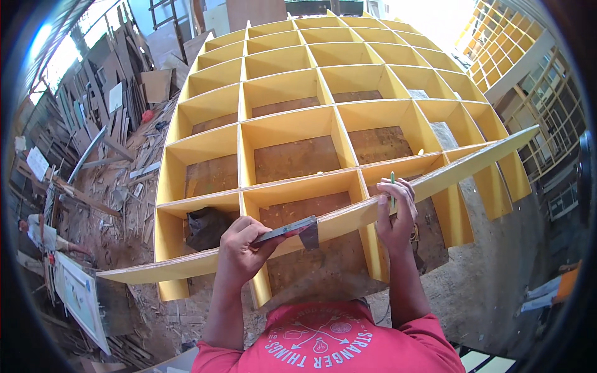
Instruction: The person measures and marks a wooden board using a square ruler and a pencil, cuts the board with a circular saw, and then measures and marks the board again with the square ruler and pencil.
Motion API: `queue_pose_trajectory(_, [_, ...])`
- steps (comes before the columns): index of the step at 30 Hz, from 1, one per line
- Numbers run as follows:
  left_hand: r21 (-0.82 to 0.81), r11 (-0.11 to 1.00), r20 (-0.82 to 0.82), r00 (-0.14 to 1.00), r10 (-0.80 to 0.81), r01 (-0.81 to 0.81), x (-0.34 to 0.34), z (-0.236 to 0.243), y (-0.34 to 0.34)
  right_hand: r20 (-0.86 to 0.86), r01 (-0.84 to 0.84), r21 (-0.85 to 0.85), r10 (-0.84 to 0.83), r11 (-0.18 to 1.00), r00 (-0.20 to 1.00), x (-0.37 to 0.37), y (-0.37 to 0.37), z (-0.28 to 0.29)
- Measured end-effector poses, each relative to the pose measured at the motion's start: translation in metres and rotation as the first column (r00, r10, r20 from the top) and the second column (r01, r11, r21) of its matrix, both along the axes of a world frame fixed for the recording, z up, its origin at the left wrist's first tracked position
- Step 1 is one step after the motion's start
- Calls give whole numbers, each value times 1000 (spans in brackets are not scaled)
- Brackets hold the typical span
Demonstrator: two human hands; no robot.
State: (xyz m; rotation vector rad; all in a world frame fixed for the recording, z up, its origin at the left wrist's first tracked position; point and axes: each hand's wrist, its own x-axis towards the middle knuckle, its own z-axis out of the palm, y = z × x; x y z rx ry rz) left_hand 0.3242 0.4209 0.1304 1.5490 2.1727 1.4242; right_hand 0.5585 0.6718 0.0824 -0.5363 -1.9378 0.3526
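Note:
A long yellow plywood strip (348,225) lies slantwise across the near side of a large yellow plywood grid frame (289,127). My left hand (241,247) is closed on a grey try square (283,231) at the strip. One arm of the square runs along the top edge and a dark part (309,237) hangs over the strip's near face. My right hand (399,211), further right on the strip, is closed around a slim green pencil (392,189) that stands nearly upright. Whether the pencil's lower tip touches the wood is hidden.
A black bag (208,227) sits in a near-left cell of the frame. Boards and offcuts (106,93) lean and lie at the left. A white-topped panel (81,298) stands at lower left, close to another person (43,233). More yellow grid frames (500,43) stand at the right.

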Motion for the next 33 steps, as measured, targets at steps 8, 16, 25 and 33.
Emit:
queue_pose_trajectory(8, [28,1000,-89,996,-10,13,0,-6,3,-21,27,27,-26,999,999,-3,-1,-1])
queue_pose_trajectory(16, [36,999,-59,998,-6,8,2,2,5,-43,38,4,-38,999,998,-1,-1,-1])
queue_pose_trajectory(25, [30,1000,-144,989,14,-9,0,-6,6,-202,-17,-100,-3,995,979,3,-28,7])
queue_pose_trajectory(33, [59,998,-192,981,19,-7,2,-8,10,-16,-197,-284,201,938,979,20,-120,-99])
